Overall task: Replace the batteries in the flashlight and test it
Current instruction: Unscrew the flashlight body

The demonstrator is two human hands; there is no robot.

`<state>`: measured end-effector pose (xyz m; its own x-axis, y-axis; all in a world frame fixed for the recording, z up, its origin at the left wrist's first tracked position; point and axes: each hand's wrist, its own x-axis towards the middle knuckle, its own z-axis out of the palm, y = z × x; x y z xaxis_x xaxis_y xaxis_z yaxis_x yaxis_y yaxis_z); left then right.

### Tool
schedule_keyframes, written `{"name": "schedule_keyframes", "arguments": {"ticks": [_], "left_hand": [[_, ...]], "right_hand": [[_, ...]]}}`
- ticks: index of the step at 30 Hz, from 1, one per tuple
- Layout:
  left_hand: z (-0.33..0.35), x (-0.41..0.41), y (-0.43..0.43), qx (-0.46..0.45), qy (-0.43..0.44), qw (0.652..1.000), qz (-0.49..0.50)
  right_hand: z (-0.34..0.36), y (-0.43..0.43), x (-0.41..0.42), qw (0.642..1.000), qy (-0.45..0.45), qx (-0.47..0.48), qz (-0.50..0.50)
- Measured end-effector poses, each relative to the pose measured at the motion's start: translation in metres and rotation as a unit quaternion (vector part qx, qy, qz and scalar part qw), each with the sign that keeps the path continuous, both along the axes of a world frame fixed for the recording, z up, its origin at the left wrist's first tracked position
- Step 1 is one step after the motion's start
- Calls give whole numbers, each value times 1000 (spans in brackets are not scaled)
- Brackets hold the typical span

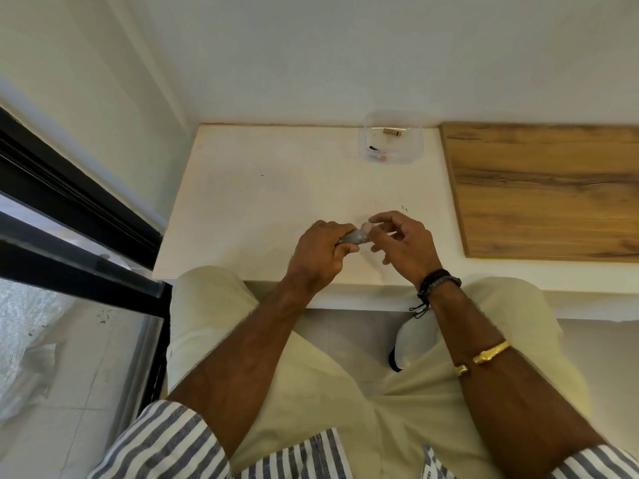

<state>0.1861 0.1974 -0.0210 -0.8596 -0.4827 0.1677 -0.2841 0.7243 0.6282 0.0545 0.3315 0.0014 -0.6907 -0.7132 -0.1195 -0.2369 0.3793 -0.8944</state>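
Observation:
My left hand (320, 250) is wrapped around a small grey flashlight (354, 237), which lies roughly level above the front of the white table (262, 202). Only the flashlight's right end shows beyond my fingers. My right hand (403, 242) is at that end, with thumb and forefinger pinched at the tip and the other fingers spread. Whether those fingers hold a small part, I cannot tell. A clear plastic box (392, 138) at the back of the table holds a copper-coloured battery (391, 132) and a few small dark and red pieces.
A wooden board (546, 188) lies on the surface to the right of the white table. A black-framed glass door (79, 236) runs along the left. The wall stands right behind the table. My knees are under the front edge.

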Motion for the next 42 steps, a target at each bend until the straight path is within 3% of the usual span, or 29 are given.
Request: {"name": "schedule_keyframes", "arguments": {"ticks": [11, 18, 27, 32, 42], "left_hand": [[1, 1, 0, 6, -2, 1000, -6], [-1, 0, 1, 3, -5, 1000, -2], [-2, -1, 0, 13, -11, 1000, 2], [-1, 1, 2, 9, -2, 1000, -1], [-1, 0, 1, 20, -20, 1000, -2]], "right_hand": [[2, 4, -2, 996, 56, -36, 59], [2, 2, 0, 999, 26, 15, -9], [4, 4, -3, 998, 39, -34, 46], [1, 2, -2, 1000, 6, 9, -6], [3, 5, -4, 997, 29, -35, 59]]}}
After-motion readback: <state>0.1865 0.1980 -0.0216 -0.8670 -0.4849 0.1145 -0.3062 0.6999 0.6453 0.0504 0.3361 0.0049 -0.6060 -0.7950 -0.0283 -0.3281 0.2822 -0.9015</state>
